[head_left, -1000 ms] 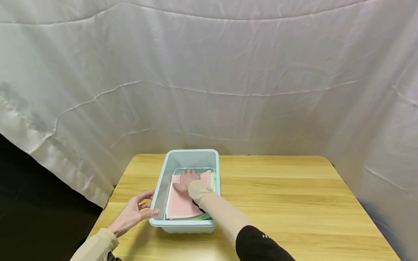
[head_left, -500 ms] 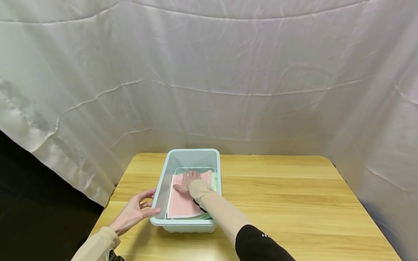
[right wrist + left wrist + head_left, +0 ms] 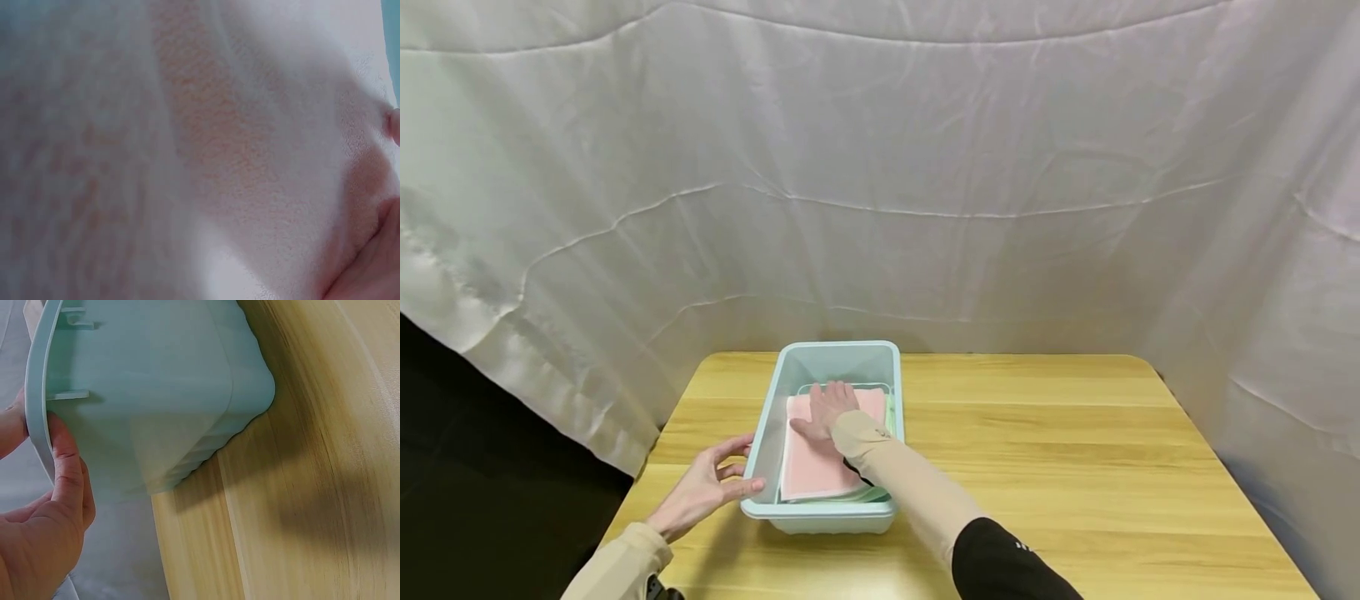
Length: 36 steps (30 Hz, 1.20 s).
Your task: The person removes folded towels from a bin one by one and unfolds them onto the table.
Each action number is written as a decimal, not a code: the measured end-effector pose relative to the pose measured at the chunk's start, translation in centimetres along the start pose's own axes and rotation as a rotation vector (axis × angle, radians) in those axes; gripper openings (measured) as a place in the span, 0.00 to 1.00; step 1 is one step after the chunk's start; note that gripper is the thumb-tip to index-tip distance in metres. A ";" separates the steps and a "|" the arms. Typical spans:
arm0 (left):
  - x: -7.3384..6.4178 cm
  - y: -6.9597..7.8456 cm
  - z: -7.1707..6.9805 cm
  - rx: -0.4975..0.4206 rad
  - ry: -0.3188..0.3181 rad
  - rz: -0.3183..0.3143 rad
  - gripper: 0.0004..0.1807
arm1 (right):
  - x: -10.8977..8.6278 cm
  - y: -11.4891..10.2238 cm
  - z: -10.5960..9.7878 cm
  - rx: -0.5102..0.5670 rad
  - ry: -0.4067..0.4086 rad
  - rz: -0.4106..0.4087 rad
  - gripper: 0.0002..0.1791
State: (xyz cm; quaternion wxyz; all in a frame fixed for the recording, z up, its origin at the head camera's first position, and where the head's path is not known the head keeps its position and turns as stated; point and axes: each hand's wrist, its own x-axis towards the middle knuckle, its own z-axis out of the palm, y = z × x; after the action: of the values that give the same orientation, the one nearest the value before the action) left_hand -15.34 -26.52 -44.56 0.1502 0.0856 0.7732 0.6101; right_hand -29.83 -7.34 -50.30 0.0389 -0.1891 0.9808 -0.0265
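A pale blue-green plastic bin (image 3: 842, 351) stands on the wooden table, with a pink towel (image 3: 823, 468) with pale edges lying flat inside. Pale green layers (image 3: 868, 496) peek out from under the towel at its near and right sides. My left hand (image 3: 703, 490) pinches the bin's left rim near the front corner. In the left wrist view its fingers (image 3: 67, 464) press the outer wall below the rim. My right hand (image 3: 826, 412) lies palm down on the towel, fingers straight and pointing to the far end. Towel cloth (image 3: 244, 156) fills the right wrist view, blurred.
The wooden tabletop (image 3: 1037, 450) extends to the right of the bin. Behind it hangs a pale grey curtain (image 3: 940, 167), which also runs along both sides. Dark fabric (image 3: 490, 467) shows at the lower left.
My right hand has slid slightly toward the towel's far end. The towel's far right corner, rumpled before, now lies flatter. My left hand keeps its grip on the rim.
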 end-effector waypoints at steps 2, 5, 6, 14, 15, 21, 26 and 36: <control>0.0 0.0 0.0 0.006 0.000 0.001 0.46 | -0.2 0.0 -0.5 -0.003 0.012 -0.003 0.38; 0.0 0.1 -0.1 0.011 0.001 0.001 0.46 | -0.3 0.0 -1.1 0.007 0.031 0.000 0.37; 0.0 0.1 -0.1 0.012 0.000 0.000 0.46 | -0.3 0.0 -1.4 0.001 0.038 0.001 0.36; 0.0 0.1 -0.4 0.028 0.009 -0.009 0.46 | -0.3 0.1 -3.0 -0.061 0.117 -0.021 0.33; -0.1 0.1 -0.5 0.029 0.011 -0.010 0.46 | -0.3 0.2 -3.3 -0.060 0.122 -0.023 0.33; -0.2 0.2 -0.9 0.027 0.018 -0.019 0.46 | -1.0 0.1 -4.8 -0.020 0.127 -0.052 0.31; -0.3 0.2 -1.3 0.024 0.008 -0.013 0.46 | -1.5 0.1 -6.1 -0.012 0.152 -0.088 0.30; -0.5 0.1 -2.0 0.027 0.012 -0.014 0.46 | -2.4 -0.1 -8.7 0.071 0.147 -0.093 0.28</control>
State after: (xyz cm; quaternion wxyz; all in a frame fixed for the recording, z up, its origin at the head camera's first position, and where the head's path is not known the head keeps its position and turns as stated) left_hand -15.61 -28.50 -43.95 0.1486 0.0786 0.7830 0.5989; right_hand -28.30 -6.16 -41.44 -0.0276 -0.2304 0.9697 -0.0769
